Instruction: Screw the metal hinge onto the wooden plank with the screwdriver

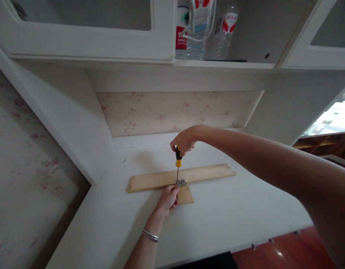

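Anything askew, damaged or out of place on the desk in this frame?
Nothing stands out. The right hand holds the screwdriver upright on a metal bracket joining two wooden boards; the left hand steadies them.

Long board (189,175): pale bare wood, matt, smooth
Short piece (186,195): same matt wood
Bracket (181,183): dull grey metal
Screwdriver (178,161): yellow-black plastic handle, thin metal shaft
Desk (217,224): white, smooth, faint sheen
Bangle (150,235): shiny metal
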`<control>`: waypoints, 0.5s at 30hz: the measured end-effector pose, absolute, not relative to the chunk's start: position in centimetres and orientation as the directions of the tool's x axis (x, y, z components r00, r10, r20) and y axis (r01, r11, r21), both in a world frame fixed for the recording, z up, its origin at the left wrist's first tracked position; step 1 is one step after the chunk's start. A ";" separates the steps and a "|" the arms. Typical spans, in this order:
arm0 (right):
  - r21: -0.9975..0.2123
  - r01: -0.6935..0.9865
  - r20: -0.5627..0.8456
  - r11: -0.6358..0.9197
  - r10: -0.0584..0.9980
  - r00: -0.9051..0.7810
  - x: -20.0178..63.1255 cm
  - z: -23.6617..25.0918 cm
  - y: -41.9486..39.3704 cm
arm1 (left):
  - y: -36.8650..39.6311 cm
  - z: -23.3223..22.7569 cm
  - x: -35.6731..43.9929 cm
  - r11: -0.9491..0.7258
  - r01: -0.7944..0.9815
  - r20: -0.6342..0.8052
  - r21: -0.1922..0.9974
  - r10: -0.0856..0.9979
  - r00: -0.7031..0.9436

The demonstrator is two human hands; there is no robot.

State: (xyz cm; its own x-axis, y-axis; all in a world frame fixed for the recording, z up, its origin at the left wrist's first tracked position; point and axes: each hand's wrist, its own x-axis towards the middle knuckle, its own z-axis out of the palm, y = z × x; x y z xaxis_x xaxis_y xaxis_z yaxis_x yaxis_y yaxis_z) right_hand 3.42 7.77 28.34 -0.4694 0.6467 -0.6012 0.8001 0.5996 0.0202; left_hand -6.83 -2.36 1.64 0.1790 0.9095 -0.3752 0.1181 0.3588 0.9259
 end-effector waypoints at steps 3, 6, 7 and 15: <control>0.076 0.835 -0.602 0.545 0.692 -0.398 3.2 28.3 7.7 | -2.4 1.7 -6.8 0.360 0.114 -0.376 0.926 0.910 0.174; 0.136 0.825 -0.578 0.548 0.721 -0.383 3.0 28.2 7.8 | -2.5 1.8 -6.8 0.357 0.120 -0.373 0.926 0.911 0.175; 0.129 0.816 -0.576 0.563 0.713 -0.400 3.1 28.3 7.8 | -2.5 1.9 -6.8 0.355 0.120 -0.372 0.927 0.912 0.175; 0.082 0.866 -0.641 0.494 0.691 -0.334 3.1 28.2 7.6 | -2.5 2.1 -6.8 0.347 0.107 -0.362 0.932 0.912 0.191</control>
State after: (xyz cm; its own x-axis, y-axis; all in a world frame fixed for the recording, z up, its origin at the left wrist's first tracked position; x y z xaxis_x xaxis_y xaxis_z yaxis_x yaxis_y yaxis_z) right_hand 3.05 7.64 28.16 -0.3335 0.6914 -0.6408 0.8656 0.4939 0.0824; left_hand -6.78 -2.53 2.11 0.1906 0.9124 -0.3621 0.1068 0.3474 0.9316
